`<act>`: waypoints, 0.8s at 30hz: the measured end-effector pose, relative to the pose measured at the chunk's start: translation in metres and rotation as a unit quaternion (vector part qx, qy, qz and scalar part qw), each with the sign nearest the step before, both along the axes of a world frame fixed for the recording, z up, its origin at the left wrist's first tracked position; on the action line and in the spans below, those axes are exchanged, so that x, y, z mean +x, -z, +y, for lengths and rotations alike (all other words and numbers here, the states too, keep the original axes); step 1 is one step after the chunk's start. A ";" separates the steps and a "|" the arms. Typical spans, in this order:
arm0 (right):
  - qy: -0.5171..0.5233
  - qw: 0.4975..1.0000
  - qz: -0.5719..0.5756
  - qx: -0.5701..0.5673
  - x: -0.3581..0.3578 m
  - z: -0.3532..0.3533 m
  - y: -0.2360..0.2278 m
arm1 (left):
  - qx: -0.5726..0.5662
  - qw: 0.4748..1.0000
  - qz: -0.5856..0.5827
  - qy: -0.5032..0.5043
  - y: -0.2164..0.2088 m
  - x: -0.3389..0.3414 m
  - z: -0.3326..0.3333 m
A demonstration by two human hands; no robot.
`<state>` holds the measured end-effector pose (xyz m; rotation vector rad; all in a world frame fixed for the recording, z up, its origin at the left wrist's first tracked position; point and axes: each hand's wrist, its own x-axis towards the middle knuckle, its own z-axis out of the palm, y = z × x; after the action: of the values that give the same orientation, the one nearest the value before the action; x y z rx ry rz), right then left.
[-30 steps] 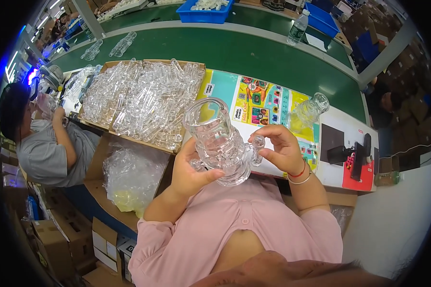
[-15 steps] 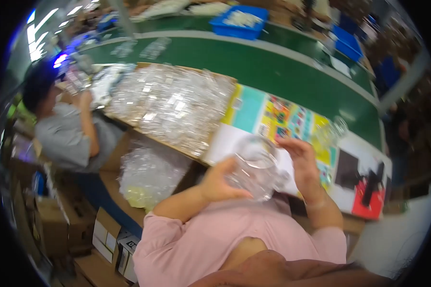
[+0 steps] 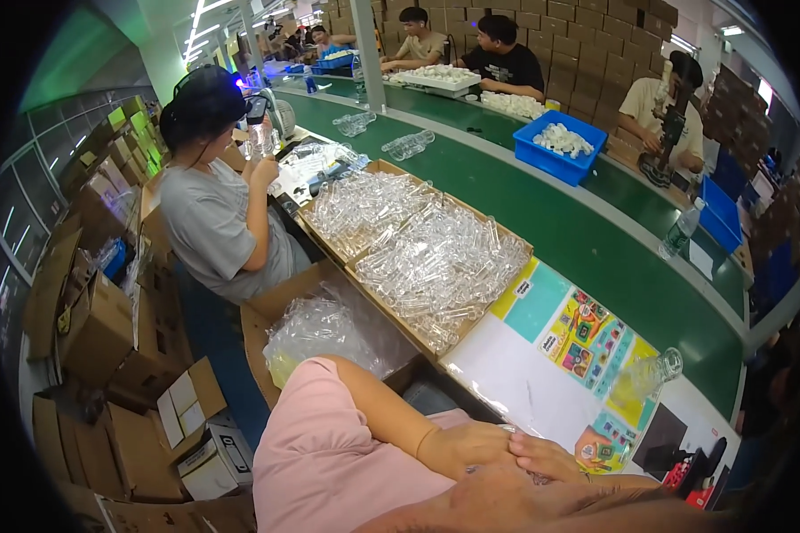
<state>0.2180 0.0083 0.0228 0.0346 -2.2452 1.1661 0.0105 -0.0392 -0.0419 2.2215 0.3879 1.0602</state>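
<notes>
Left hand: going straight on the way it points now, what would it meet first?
Most likely the right hand, immediately ahead of the left hand; whether they already touch is hard to judge from this view.

Clear vessel (image 3: 508, 428); pink sleeve (image 3: 316, 426); green tabletop (image 3: 613, 253).

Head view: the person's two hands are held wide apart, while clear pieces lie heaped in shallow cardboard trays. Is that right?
Not quite: the head view shows the left hand and right hand close together. The clear pieces do lie heaped in shallow cardboard trays.
</notes>
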 end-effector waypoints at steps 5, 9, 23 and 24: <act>0.151 0.981 0.029 -0.121 0.000 0.011 0.046 | -0.142 0.989 0.023 -0.028 -0.026 -0.005 0.023; 0.310 0.921 0.142 -0.187 -0.015 0.031 0.039 | -0.306 0.943 -0.073 -0.113 -0.026 -0.001 0.035; 0.302 0.945 -0.001 0.128 -0.001 0.051 0.059 | 0.057 0.981 -0.060 -0.177 -0.019 -0.021 0.046; 0.309 0.948 -0.010 0.073 -0.003 0.052 0.059 | -0.005 0.982 -0.060 -0.180 -0.023 -0.023 0.045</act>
<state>0.2147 0.0604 -0.0362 -0.5824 -2.1165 0.6595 -0.0124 0.0056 -0.0193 2.1113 0.7607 1.3686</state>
